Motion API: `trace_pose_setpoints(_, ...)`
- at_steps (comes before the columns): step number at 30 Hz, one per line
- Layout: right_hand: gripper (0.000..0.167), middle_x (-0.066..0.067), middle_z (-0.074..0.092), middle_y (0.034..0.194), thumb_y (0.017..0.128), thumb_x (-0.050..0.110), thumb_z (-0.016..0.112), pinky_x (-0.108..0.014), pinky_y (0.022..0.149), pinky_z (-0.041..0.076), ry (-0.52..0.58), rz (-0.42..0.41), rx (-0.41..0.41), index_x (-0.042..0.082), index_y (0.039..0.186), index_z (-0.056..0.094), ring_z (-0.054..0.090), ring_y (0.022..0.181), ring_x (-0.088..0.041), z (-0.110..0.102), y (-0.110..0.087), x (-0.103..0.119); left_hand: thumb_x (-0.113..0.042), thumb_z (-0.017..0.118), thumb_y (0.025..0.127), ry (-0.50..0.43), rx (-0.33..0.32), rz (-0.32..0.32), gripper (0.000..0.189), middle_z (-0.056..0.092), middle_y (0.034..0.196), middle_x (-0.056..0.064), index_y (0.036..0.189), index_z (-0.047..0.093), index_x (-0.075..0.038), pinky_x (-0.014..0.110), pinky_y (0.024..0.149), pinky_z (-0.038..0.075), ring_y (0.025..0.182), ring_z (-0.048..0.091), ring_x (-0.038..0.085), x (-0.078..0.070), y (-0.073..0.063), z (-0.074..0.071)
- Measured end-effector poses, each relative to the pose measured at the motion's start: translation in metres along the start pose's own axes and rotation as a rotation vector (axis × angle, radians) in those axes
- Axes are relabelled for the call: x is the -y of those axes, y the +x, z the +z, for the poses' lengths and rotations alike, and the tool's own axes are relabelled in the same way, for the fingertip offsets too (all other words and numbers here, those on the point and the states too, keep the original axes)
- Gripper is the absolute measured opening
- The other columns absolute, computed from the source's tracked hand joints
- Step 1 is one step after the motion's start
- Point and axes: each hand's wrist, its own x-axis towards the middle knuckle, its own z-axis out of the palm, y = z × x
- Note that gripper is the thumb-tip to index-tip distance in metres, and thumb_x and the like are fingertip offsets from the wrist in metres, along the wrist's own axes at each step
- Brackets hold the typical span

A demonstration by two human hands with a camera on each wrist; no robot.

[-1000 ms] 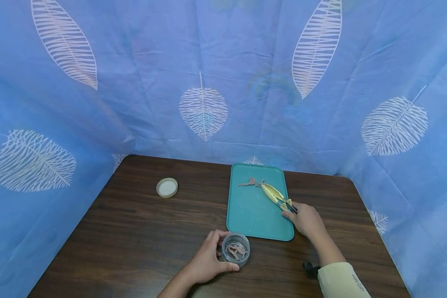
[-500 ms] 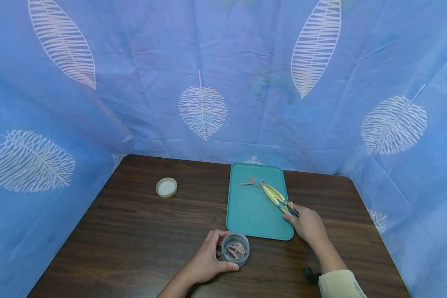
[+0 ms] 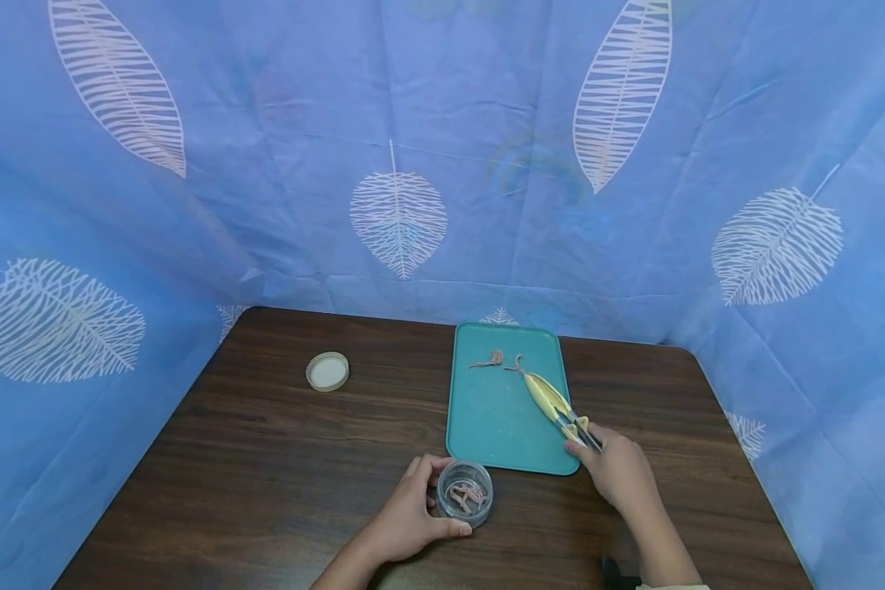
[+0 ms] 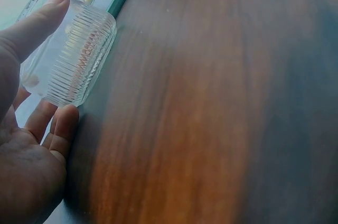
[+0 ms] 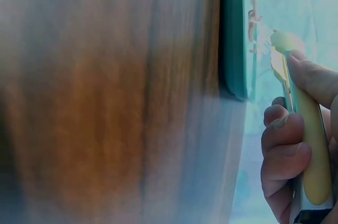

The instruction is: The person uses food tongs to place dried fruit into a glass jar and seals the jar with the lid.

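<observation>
My left hand (image 3: 410, 510) holds a clear ribbed jar (image 3: 488, 492) upright on the table, thumb and fingers on either side of it. Pinkish worm-like strands (image 3: 466, 496) lie inside. The jar (image 4: 79, 55) shows its ridged wall in the left wrist view. With my right hand (image 3: 623, 474) I grip yellow food tongs (image 3: 542, 399), low over a teal tray (image 3: 497, 426). At the tong tips is another pinkish strand (image 3: 517, 365). A second loose strand (image 3: 496, 358) rests left of it on the tray. The right wrist view shows my fingers wrapped round the tongs (image 5: 312, 145).
A round lid (image 3: 328, 372) with a white inside lies on the dark wood table (image 3: 265, 459) at the back left. Blue cloth (image 3: 479, 205) with a leaf print hangs behind and at both sides. A black object (image 3: 618, 575) is beside my right forearm.
My right hand has drawn the tongs back towards me and to the right. The strand at their tips has come apart from the other strand. My left hand stays on the jar.
</observation>
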Motion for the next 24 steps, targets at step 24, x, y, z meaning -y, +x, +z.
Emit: trace_pose_setpoints(24, 0.058, -0.014, 0.08, 0.119, 0.097, 0.037, 0.082, -0.043, 0.075, 0.058, 0.006, -0.032, 0.017, 0.003, 0.143, 0.07, 0.071, 0.091, -0.022, 0.002, -0.077, 0.02, -0.035, 0.097, 0.084, 0.017, 0.003, 0.0, 0.084, 0.053, 0.13, 0.006, 0.151, 0.049, -0.02, 0.022, 0.087, 0.049, 0.107, 0.05, 0.012, 0.001, 0.001, 0.001)
